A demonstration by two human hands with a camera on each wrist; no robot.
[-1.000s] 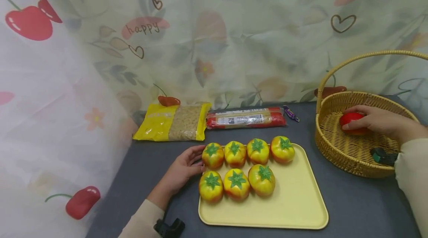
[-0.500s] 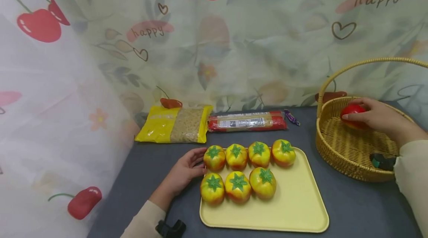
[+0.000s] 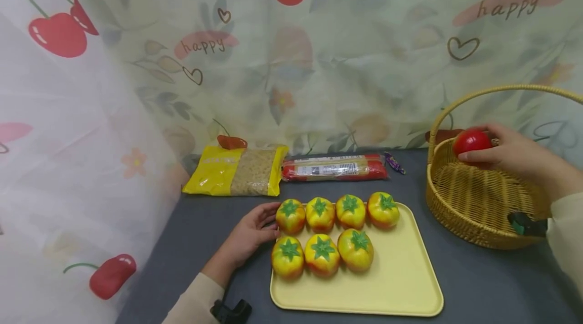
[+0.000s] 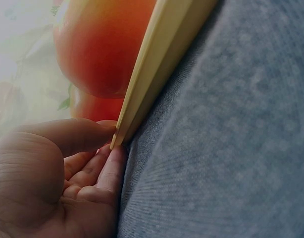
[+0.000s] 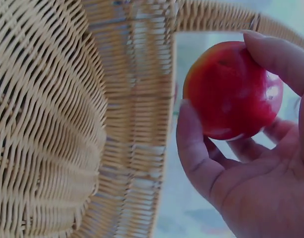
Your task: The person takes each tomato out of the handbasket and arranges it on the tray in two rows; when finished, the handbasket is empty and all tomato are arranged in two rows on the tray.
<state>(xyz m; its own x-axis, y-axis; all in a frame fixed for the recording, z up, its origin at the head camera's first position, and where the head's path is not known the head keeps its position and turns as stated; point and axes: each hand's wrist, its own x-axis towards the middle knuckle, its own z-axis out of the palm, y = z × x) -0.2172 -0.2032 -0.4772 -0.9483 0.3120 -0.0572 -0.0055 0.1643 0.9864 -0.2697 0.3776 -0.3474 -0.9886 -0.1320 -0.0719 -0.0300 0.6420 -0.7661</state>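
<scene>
My right hand (image 3: pixel 505 154) grips a red tomato (image 3: pixel 471 140) (image 5: pixel 232 91) just above the far rim of a wicker basket (image 3: pixel 473 223) (image 5: pixel 53 129) at the right. My left hand (image 3: pixel 255 230) (image 4: pixel 68 168) rests on the grey table and touches the left edge of a yellow tray (image 3: pixel 405 273) (image 4: pixel 157 69), thumb and fingers at its rim. On the tray stand several yellow-orange tomatoes with green tops (image 3: pixel 321 255), in two rows.
A yellow bag of grain (image 3: pixel 237 176), a long red packet (image 3: pixel 334 167) and a small purple wrapped candy (image 3: pixel 393 163) lie at the back of the grey table (image 3: pixel 478 283). A cherry-print curtain (image 3: pixel 319 61) closes the back and left. The basket handle (image 3: pixel 501 92) arches overhead.
My right hand has lifted the red tomato from the basket's floor up to its far rim. The left hand has stayed at the tray's edge.
</scene>
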